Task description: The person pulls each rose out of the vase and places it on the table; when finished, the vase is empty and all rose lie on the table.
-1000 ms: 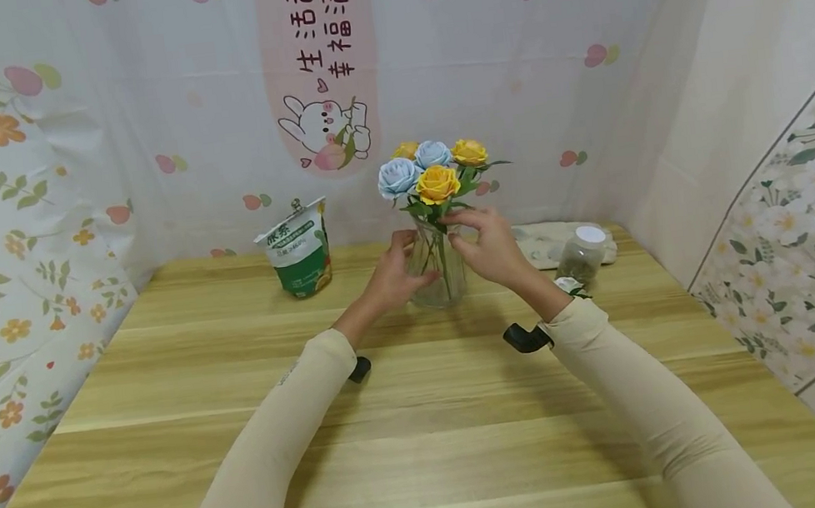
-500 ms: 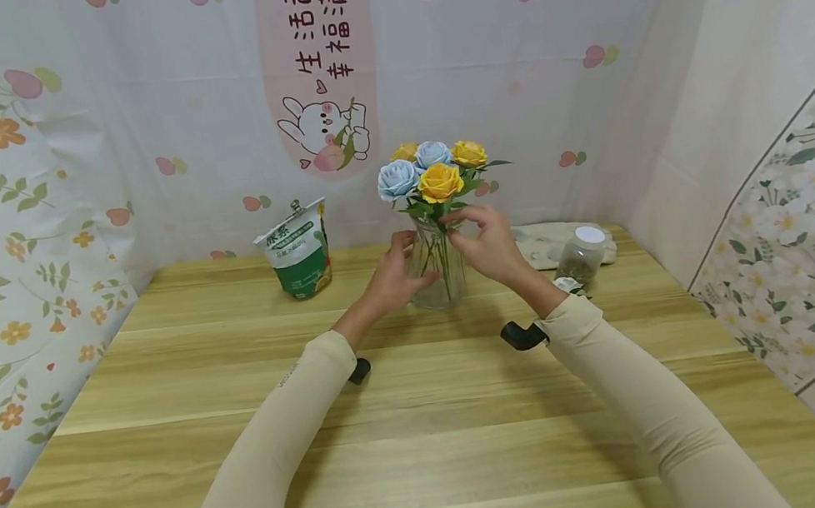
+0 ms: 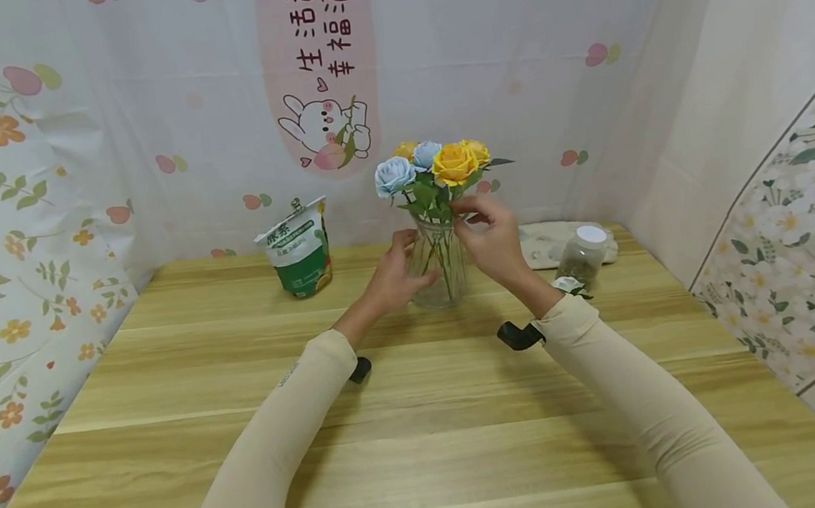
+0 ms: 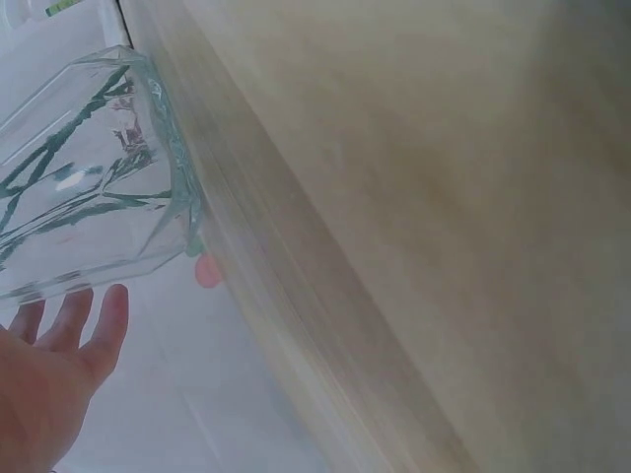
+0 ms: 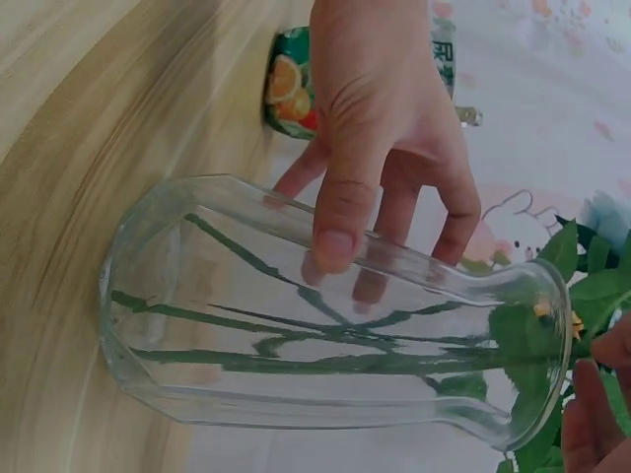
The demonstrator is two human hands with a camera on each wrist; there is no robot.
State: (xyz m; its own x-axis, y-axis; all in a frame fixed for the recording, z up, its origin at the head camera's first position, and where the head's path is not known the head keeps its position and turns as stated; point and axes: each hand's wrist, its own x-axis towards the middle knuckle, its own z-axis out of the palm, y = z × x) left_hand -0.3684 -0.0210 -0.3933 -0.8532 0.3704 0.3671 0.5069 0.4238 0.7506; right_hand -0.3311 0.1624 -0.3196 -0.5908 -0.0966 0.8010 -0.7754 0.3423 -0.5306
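A clear glass vase (image 3: 453,278) stands near the back of the table, with blue roses (image 3: 394,175) and yellow roses (image 3: 455,164) above its rim. My left hand (image 3: 390,281) holds the vase from its left side, thumb and fingers spread round the glass. At the rim, my right hand (image 3: 492,240) pinches the stem of the front yellow rose between thumb and fingers. Green stems (image 5: 325,363) cross inside the vase in the right wrist view, where only the right fingertips (image 5: 611,345) show at the edge. The left wrist view has the left fingers along the glass.
A green and white pouch (image 3: 300,254) with a clip on top stands at the back left. To the right are a jar (image 3: 581,258) with a white lid, a white flower (image 3: 569,283) and a flat pale cloth (image 3: 542,239). A printed curtain (image 3: 214,142) hangs behind the table.
The front yellow rose has shifted right and up, now overlapping the rear right yellow one. My right hand has moved slightly right and up with it. The left hand stays on the vase.
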